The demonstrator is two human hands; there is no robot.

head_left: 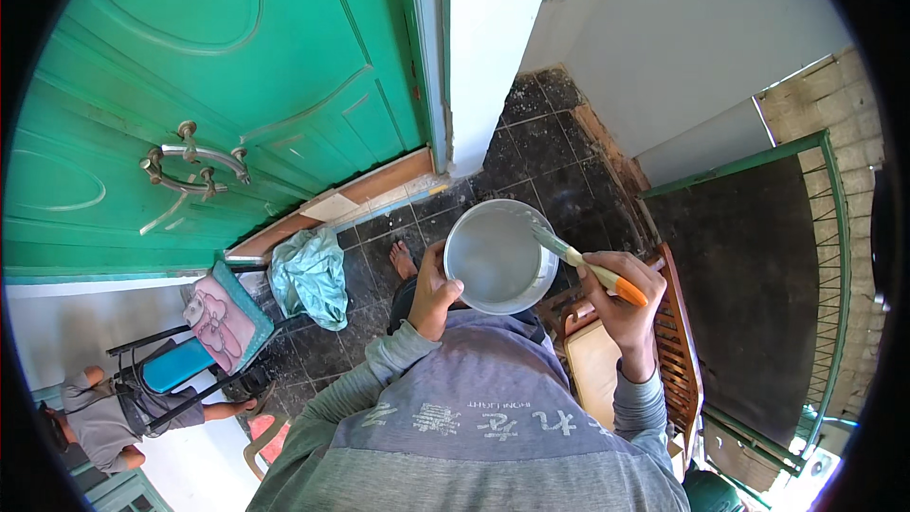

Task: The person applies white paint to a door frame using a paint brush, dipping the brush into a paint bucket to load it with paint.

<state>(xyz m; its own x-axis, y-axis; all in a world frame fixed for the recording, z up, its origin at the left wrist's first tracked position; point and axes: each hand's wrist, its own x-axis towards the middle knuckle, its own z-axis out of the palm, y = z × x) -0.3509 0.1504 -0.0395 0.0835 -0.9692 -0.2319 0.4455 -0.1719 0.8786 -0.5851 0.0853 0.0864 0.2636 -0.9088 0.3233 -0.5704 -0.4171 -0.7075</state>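
A white plastic bucket (502,256) is held in front of my chest, with a pale, cloudy liquid or coating inside. My left hand (438,292) grips its left side, thumb at the rim. In my right hand (624,303) is a paintbrush (578,261) with a cream and orange handle. The brush is tilted, its greyish bristle end at the bucket's right rim, partly over the opening. Whether the bristles touch the rim cannot be made out.
A green double door (237,85) with metal handles stands at the left. Below it lie a crumpled teal cloth (311,277) and a chair with a pink cushion (223,322). Another person (118,408) is at lower left. A wooden bench (678,341) and green-framed gate (825,256) stand right, on dark floor tiles (512,166).
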